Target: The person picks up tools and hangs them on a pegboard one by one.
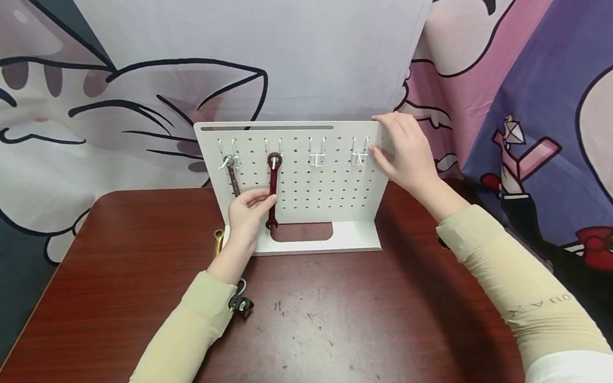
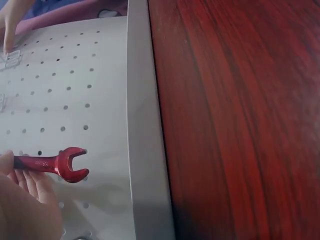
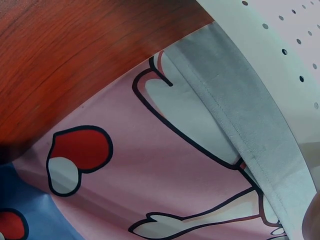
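A white pegboard (image 1: 307,206) stands upright on the table in the head view. On one of its hooks hangs a red wrench (image 1: 273,179) by its ring end. My left hand (image 1: 244,218) pinches the wrench's handle, thumb in front and fingers behind; the left wrist view shows its open-ended jaw pointing down the board. To the left, a darker wrench (image 1: 233,177) hangs from another hook, its lower part behind my left hand. My right hand (image 1: 408,155) grips the board's upper right corner, fingers over the edge and thumb at the front.
Two hooks, a middle one (image 1: 317,155) and a right one (image 1: 359,153), hold nothing. A gold-coloured wrench (image 1: 218,240) lies on the brown table (image 1: 315,321) left of the board, partly hidden by my left forearm. Printed curtains (image 1: 318,48) hang close behind.
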Motion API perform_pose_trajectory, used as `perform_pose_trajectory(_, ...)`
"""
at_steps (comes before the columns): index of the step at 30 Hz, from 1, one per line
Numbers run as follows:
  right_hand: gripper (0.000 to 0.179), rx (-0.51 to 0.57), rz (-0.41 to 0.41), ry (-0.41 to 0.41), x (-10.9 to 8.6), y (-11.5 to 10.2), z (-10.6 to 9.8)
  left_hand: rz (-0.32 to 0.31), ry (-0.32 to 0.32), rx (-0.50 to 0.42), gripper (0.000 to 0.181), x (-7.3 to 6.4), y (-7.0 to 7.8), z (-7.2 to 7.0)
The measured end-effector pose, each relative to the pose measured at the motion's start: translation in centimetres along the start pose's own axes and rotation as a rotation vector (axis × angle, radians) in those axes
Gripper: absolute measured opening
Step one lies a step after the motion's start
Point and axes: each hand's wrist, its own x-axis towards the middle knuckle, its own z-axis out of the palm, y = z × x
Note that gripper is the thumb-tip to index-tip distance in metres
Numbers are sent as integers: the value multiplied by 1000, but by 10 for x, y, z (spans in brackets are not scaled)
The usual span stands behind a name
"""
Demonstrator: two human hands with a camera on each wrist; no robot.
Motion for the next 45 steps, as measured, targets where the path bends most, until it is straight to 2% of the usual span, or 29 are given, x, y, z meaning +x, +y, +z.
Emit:
perform_pose_trajectory(3, 49, -1, -1, -1, 0, -1, 0, 6, 18, -16, 21, 1, -3, 3)
perform_pose_trajectory(8, 49, -1, -3, 2, 0, -2, 1, 12, 22, 15, 25, 1, -3, 4)
perform_pose_trajectory(14, 51, 7, 2, 22, -1, -1, 3, 11, -34, 66, 30, 0, -2, -1)
perform_pose_trajectory(24, 50, -5, -7, 10, 0, -1, 2, 37, -119, 224, 37, -7, 8, -13)
perform_pose_trajectory(30, 49, -3, -7, 13, -1, 0, 3, 64, -147, 303, 39, -15, 11, -32)
perform_pose_trajectory(37, 50, -9, -13, 14, -1, 1, 3, 73, -162, 362, 39, -29, 18, -64)
perform_pose_trajectory(45, 51, 0, -13, 29, 0, 0, 1, 107, -184, 497, 42, -42, 23, -99)
